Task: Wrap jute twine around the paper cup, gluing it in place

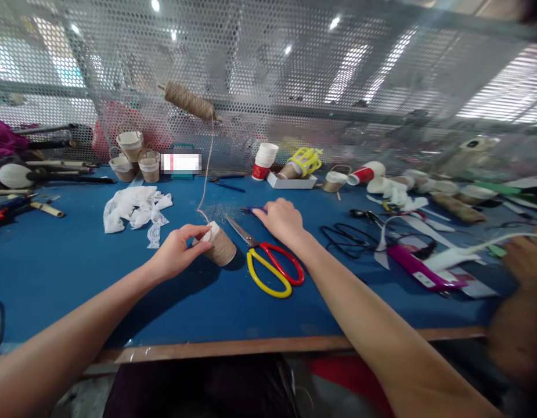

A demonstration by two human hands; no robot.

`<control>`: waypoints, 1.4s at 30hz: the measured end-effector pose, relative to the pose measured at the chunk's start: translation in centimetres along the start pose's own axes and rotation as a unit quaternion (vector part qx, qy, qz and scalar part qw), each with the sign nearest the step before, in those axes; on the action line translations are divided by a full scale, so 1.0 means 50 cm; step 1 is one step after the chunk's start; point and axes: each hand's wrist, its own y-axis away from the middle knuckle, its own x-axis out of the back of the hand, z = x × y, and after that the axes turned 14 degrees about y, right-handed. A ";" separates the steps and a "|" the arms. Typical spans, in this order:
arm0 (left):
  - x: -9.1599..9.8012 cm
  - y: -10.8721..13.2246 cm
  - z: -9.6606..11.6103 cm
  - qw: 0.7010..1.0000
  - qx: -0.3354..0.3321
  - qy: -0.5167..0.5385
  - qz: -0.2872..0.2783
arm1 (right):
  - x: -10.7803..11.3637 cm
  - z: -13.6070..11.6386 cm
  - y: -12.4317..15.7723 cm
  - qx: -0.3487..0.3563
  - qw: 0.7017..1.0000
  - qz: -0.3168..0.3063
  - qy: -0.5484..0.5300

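My left hand (pixel 177 251) grips a paper cup wrapped in brown twine (pixel 219 245), lying on its side on the blue table (pixel 76 273). A strand of twine (pixel 207 168) runs up from the cup to a spool (pixel 188 101) hung on the mesh wall. My right hand (pixel 282 219) rests knuckles-up on the table, fingers closed around a small dark blue object (pixel 253 209) I cannot make out. Scissors with a red and a yellow handle (pixel 268 262) lie between my hands, just below the right one.
White lace (pixel 135 210) lies at left, twine-wrapped cup baskets (pixel 133 154) behind it. Paper cups (pixel 265 161), a white tray (pixel 291 181), black scissors (pixel 347 237) and a purple tool (pixel 418 268) sit at right. Another person's hand (pixel 527 255) is at the right edge.
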 end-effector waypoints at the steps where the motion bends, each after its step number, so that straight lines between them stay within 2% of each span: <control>1: 0.000 0.001 0.001 1.000 -0.004 0.000 -0.001 | 0.004 -0.019 0.011 0.047 0.999 -0.015 -0.015; 5: 0.001 0.003 0.006 1.000 -0.007 -0.010 -0.011 | 0.000 -0.099 0.046 0.217 0.966 -0.095 -0.102; 7: 0.003 0.003 0.009 1.000 -0.004 -0.017 -0.021 | -0.008 -0.126 0.055 0.275 0.942 -0.110 -0.159; 9: 0.005 0.003 0.010 1.000 -0.002 -0.022 -0.023 | -0.014 -0.136 0.060 0.300 0.924 -0.100 -0.214; 16: 0.005 0.004 0.019 0.999 0.017 -0.017 -0.035 | 0.001 -0.091 0.091 0.278 0.919 -0.020 -0.280; 28: -0.006 0.013 0.032 0.996 -0.006 0.002 -0.090 | -0.009 -0.054 0.120 0.294 0.914 0.030 -0.280; 33: -0.002 0.010 0.040 0.995 0.030 0.003 -0.095 | 0.007 -0.053 0.142 0.322 0.904 0.041 -0.278; 36: 0.000 0.008 0.040 0.994 0.053 0.025 -0.094 | 0.008 -0.053 0.146 0.319 0.906 0.044 -0.274; 42: 0.002 0.009 0.044 0.993 0.041 0.054 -0.095 | -0.006 -0.048 0.133 0.278 0.921 0.050 -0.269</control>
